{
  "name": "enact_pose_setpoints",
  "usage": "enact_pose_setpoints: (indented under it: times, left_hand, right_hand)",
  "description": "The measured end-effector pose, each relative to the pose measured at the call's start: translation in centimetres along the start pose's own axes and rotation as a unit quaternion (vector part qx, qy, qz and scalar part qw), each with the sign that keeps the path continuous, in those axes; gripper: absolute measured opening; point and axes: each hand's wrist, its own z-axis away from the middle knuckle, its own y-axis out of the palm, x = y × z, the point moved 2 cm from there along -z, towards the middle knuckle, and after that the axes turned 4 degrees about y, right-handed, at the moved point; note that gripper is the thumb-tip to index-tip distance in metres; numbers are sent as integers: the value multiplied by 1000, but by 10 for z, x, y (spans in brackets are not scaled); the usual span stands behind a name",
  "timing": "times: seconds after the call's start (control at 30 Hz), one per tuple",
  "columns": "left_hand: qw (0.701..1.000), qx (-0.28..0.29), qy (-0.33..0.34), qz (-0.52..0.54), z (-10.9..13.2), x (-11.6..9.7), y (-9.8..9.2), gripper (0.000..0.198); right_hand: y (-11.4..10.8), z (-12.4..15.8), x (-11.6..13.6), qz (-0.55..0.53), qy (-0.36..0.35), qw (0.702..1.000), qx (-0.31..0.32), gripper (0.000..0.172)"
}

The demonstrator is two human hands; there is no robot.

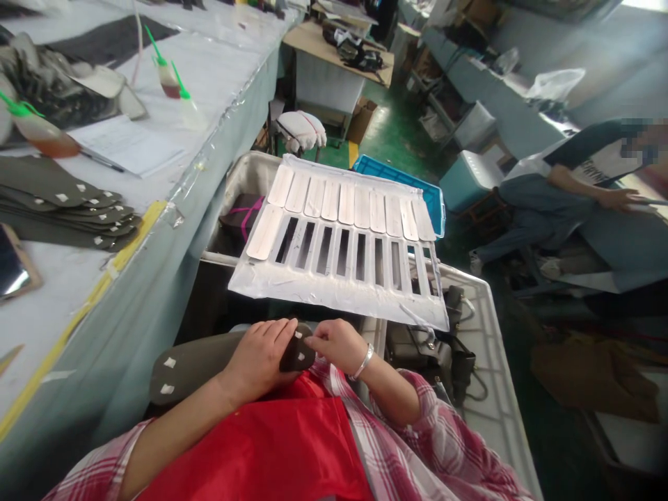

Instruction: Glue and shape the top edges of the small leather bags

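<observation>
Across my lap lies a long dark olive panel (195,369) with rounded ends, which looks like leather and carries small white tabs near both ends. My left hand (261,356) is closed over its right part, fingers together on top. At the panel's right end my right hand (342,346), with a bracelet on the wrist, has its fingertips pinched together beside a white tab. What they hold, if anything, is hidden. Just beyond my hands a white slotted frame (313,284) rests on bins, with pale strips (345,204) lying along its far half.
On the left table are stacked olive pieces (62,198), a glue bottle (46,132), papers (128,142) and a phone (15,261). A white bin (504,362) holding dark bags stands right; a blue crate (401,174) sits behind the frame. A person (563,181) sits at right.
</observation>
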Motion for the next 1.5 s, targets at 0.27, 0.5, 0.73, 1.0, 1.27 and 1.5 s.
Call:
enact_pose_setpoints:
  times: [0.27, 0.5, 0.73, 1.0, 1.27, 1.5]
  left_hand:
    - [1000, 13, -14, 21, -2, -1, -3, 68]
    - [999, 35, -21, 27, -2, -2, -4, 68]
    - [998, 49, -29, -2, -7, -5, 0, 65]
    - [998, 46, -44, -24, -14, -15, 2, 67]
    - [998, 40, -46, -7, -11, -14, 2, 63]
    - [998, 36, -58, 13, -14, -13, 3, 63]
  right_hand:
    - [-2, -1, 5, 46, -16, 999, -9, 23]
    - [-3, 1, 10, 103, -13, 994, -20, 22]
    - [2, 2, 6, 163, -24, 986, -33, 22]
    - [4, 6, 8, 188, -24, 981, -43, 22]
    - [4, 6, 9, 175, -19, 983, -51, 22]
    - [3, 1, 2, 128, -21, 991, -38, 21]
